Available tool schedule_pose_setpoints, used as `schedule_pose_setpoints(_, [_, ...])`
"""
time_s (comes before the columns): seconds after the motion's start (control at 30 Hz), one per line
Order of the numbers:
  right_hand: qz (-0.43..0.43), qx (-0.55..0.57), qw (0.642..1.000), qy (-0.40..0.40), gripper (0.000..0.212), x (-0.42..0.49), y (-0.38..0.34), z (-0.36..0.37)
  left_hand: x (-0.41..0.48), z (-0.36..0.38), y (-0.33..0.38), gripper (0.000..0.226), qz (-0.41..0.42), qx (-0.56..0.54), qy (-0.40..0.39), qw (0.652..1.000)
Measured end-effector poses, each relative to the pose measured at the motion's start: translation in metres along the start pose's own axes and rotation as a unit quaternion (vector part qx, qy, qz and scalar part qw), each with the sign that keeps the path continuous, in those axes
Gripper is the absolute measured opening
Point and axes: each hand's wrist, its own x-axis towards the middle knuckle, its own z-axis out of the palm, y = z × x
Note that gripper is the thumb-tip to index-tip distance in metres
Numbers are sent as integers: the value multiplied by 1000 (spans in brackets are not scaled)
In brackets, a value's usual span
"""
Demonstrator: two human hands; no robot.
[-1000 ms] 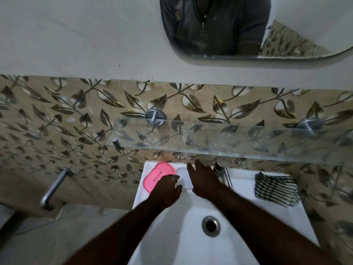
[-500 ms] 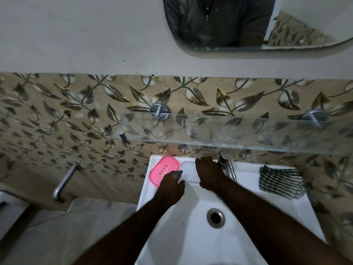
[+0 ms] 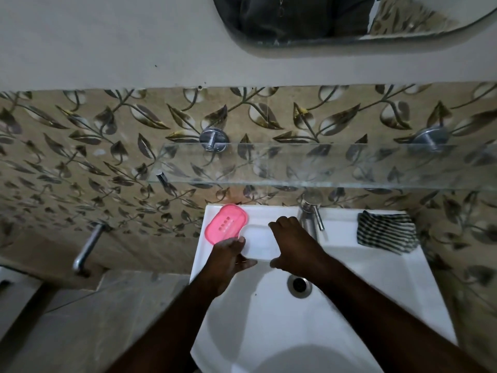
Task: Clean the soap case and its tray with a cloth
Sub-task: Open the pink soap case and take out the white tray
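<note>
A pink slotted soap tray (image 3: 226, 224) lies on the back left corner of the white sink (image 3: 376, 267). Beside it, at the basin's back edge, is the white soap case (image 3: 258, 242), a rounded rectangle. My left hand (image 3: 228, 257) grips the case's left end, thumb close to the pink tray's near edge. My right hand (image 3: 293, 244) clasps the case's right end, fingers on its far side and thumb on its near side. A folded black-and-white striped cloth (image 3: 386, 231) rests on the sink's back right corner, apart from both hands.
A chrome tap (image 3: 309, 214) stands just behind my right hand. The drain (image 3: 299, 284) sits in the basin below the hands. A glass shelf (image 3: 322, 164) juts out above the sink. A metal wall spout (image 3: 87, 246) is at the left, and a mirror hangs above.
My right hand has gone from lying flat over the white case to clasping its right end. My left hand has closed on its left end. The pink tray and cloth have not moved.
</note>
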Motion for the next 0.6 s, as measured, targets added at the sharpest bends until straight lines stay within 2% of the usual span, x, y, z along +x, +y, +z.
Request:
schedule_pose_setpoints(0.07, [21,101,995,6,79,-9,2,1,0,-4,-2,34,2,-24,-9,1000])
schedule_pose_setpoints(0.1, [47,182,982,20,77,-15,3,1,0,-7,-1,30,2,-31,-10,999])
schedule_pose_setpoints(0.13, [80,261,961,51,67,-22,4,2,0,-10,-1,25,2,-32,-8,999])
schedule_pose_setpoints(0.23, [208,406,872,180,13,-45,10,5,-1,-18,-1,17,5,-33,8,999])
schedule_pose_setpoints(0.27, [243,440,843,192,11,-52,12,7,-2,-18,1,16,5,-37,13,999])
schedule_pose_setpoints(0.37, [281,522,788,166,25,-59,7,10,-6,-15,5,15,4,-33,25,999])
schedule_pose_setpoints(0.43, [292,548,773,128,32,-59,0,16,-8,-12,7,14,4,-22,24,999])
schedule_pose_setpoints(0.5, [309,580,749,85,30,-60,-2,28,-9,-11,9,15,12,-8,20,1000])
schedule_pose_setpoints(0.6, [333,660,673,26,19,-60,-3,47,-11,-11,12,16,29,39,4,999])
